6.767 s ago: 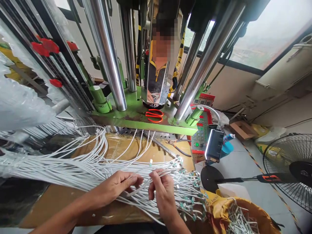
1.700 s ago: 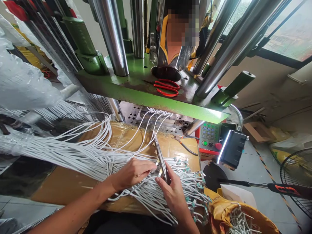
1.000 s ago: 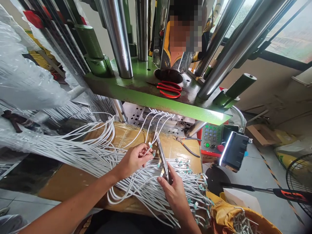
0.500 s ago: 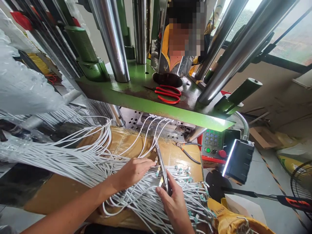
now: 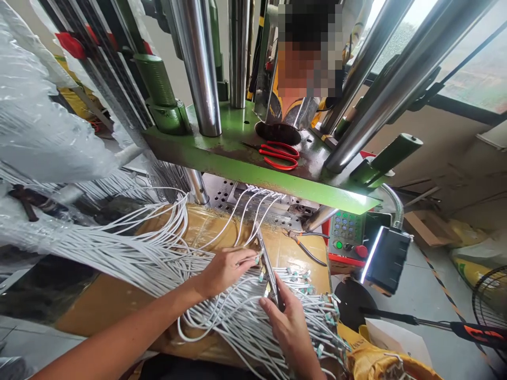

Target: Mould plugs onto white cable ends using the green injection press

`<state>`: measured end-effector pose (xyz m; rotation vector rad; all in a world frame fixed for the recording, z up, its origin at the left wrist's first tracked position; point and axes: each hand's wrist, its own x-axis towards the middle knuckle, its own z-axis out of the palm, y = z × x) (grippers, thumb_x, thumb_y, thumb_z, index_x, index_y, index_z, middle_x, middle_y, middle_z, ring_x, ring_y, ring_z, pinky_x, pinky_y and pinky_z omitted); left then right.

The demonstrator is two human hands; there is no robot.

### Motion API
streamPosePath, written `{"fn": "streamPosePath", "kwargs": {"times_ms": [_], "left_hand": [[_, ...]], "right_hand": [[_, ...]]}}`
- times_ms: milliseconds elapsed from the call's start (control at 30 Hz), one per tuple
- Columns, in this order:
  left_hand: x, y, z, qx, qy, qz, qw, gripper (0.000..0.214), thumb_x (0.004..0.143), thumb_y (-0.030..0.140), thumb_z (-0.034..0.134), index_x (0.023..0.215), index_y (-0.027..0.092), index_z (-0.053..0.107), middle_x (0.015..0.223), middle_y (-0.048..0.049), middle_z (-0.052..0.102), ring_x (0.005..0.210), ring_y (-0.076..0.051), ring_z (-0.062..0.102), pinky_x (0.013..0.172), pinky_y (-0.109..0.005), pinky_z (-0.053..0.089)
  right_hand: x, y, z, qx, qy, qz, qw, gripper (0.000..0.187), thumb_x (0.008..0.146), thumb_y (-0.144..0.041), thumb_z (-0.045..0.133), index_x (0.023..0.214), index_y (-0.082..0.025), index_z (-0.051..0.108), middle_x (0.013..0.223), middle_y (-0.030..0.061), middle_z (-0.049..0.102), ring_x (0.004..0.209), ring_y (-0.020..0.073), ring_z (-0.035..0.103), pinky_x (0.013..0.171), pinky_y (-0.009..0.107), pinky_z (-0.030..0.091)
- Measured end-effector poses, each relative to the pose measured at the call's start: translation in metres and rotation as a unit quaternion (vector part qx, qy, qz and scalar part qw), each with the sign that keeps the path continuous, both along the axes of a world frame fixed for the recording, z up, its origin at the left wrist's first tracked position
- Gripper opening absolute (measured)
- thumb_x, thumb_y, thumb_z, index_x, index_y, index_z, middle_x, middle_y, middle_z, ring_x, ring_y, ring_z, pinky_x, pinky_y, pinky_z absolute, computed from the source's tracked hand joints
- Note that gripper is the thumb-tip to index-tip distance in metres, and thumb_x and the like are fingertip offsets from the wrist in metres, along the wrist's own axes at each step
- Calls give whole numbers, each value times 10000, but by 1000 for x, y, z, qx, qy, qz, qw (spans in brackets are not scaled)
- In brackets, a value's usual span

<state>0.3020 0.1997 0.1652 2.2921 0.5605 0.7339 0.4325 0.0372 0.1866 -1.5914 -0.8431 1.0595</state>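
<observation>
My right hand [image 5: 288, 330] grips the lower end of a narrow steel bar [image 5: 270, 273], which slants up across the cardboard. My left hand [image 5: 227, 272] pinches a few white cables [image 5: 241, 259] close to the bar, and a small teal-tipped cable end [image 5: 257, 258] shows just past my fingertips. A thick bundle of white cables [image 5: 130, 245] fans across the table from the left. Their teal-tipped ends [image 5: 312, 302] lie in a mass around my right hand. Some cables run up under the machine's green plate.
A green press plate [image 5: 237, 163] with chrome columns [image 5: 198, 68] stands just ahead, with red-handled scissors [image 5: 277, 155] on it. Pliers [image 5: 304, 250] lie on the cardboard-topped table [image 5: 99, 309]. A control panel [image 5: 344, 235] and black lamp [image 5: 387, 259] are right; a yellow sack [image 5: 376, 364] sits front right.
My left hand has dropped from holding cable ends up to pinching them lower beside the steel bar. My right hand keeps its grip on the bar. The whole view has shifted slightly.
</observation>
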Motion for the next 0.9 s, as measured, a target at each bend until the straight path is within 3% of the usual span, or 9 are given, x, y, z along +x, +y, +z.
{"fn": "streamPosePath", "kwargs": {"times_ms": [100, 267, 433, 567, 767, 900], "left_hand": [[7, -1, 19, -60, -25, 68, 996, 285, 865, 216, 632, 1150, 203, 620, 823, 13, 743, 715, -127, 692, 703, -215, 557], [12, 7, 43, -36, -74, -6, 997, 220, 928, 160, 499, 1043, 185, 684, 983, -42, 737, 791, -123, 695, 749, -217, 555], [15, 11, 28, 3, 8, -82, 997, 228, 922, 180, 523, 1037, 197, 719, 990, -37, 755, 898, -164, 707, 833, -256, 550], [19, 11, 11, -44, 45, -48, 997, 209, 900, 206, 563, 999, 223, 746, 955, -9, 768, 850, -170, 725, 798, -252, 558], [24, 13, 5, -140, 80, -7, 987, 199, 874, 238, 590, 984, 245, 756, 964, 18, 767, 879, -170, 722, 818, -236, 546], [24, 13, 4, -180, 75, 0, 981, 203, 873, 269, 585, 982, 242, 754, 975, 16, 765, 892, -167, 717, 824, -234, 542]], "right_hand": [[12, -10, 1, -41, -46, -30, 998, 657, 788, -449, 679, 1353, -147, 535, 1269, 115, 633, 1182, 269, 563, 1031, 356, 422], [27, -23, -4, -64, -25, -36, 997, 725, 745, -468, 700, 1349, -104, 534, 968, 94, 704, 866, 226, 626, 775, 307, 513], [28, -22, -4, -66, 74, -45, 994, 685, 734, -436, 722, 1337, -162, 545, 696, -18, 611, 564, 123, 491, 555, 241, 440], [29, -22, -6, -84, 123, -45, 988, 710, 739, -435, 714, 1370, -182, 508, 597, -63, 520, 451, 82, 349, 448, 220, 355], [29, -21, -9, -42, 90, -49, 994, 685, 713, -449, 731, 1322, -178, 570, 648, -28, 550, 525, 111, 438, 462, 222, 385], [27, -22, -10, -65, 95, -41, 992, 714, 760, -437, 703, 1388, -167, 498, 679, -17, 612, 514, 114, 468, 490, 235, 431]]}}
